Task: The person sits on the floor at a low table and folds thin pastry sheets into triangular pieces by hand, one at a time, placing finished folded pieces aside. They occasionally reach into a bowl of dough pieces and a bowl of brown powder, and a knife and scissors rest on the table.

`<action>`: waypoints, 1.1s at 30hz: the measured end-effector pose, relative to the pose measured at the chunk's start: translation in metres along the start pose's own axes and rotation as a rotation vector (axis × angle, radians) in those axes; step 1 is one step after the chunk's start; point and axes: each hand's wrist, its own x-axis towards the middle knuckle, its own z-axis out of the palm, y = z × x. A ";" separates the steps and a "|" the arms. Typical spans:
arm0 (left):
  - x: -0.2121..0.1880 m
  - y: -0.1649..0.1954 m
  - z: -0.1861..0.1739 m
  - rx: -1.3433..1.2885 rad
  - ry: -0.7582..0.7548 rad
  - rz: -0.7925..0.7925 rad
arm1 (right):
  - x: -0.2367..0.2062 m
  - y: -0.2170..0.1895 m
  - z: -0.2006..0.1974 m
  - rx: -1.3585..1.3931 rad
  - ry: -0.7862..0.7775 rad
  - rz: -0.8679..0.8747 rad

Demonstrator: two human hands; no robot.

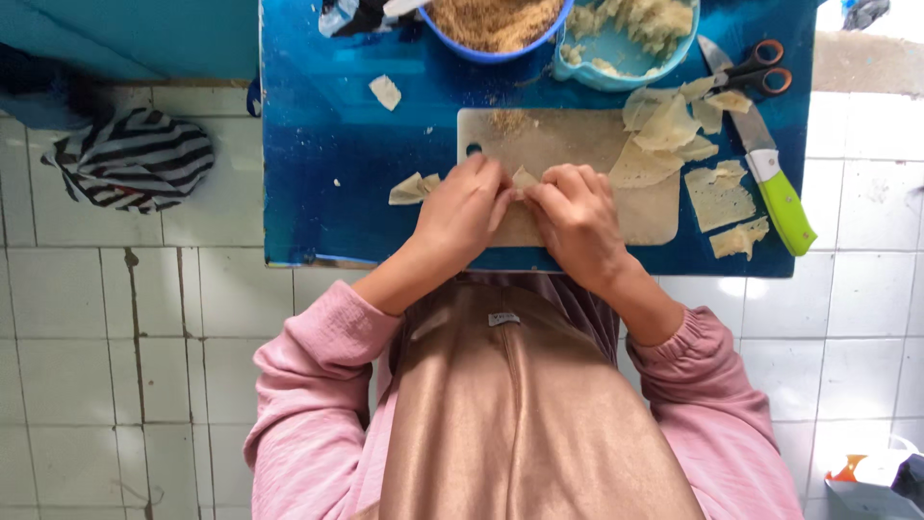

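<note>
Pale dough is what I see pinched between both hands in the head view: a small dough wrapper [523, 179] sits where the fingertips meet, on the beige cutting board [553, 144]. My left hand [465, 212] and right hand [576, 220] are both closed on that piece from opposite sides, thumbs hidden under the fingers, knuckles nearly touching.

Just right of the grip lies a loose heap of wrapper sheets [664, 135], with torn scraps [720, 197] beyond them on the blue tabletop [318, 144]. Further right rests a knife with a green handle [780, 197], and past the heap, scissors [756, 67]. Left of the grip a folded dough scrap [414, 188] lies off the board.

Beyond the grip stand a blue bowl of brown crumbs [496, 24] and a light blue dish of pale filling [626, 39]. Far left, a striped cloth [130, 159] lies on the tiled floor.
</note>
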 end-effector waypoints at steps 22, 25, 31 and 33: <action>0.001 0.005 -0.006 0.360 0.184 0.114 | 0.009 0.004 0.005 -0.142 0.137 -0.028; -0.006 -0.004 -0.024 0.321 0.260 0.012 | 0.021 0.015 0.006 -0.023 0.096 0.046; -0.023 -0.033 -0.051 0.198 0.343 -0.098 | 0.041 0.030 0.002 0.066 -0.016 0.076; -0.026 -0.042 -0.053 0.195 0.379 -0.124 | 0.044 0.031 0.003 -0.009 -0.030 0.004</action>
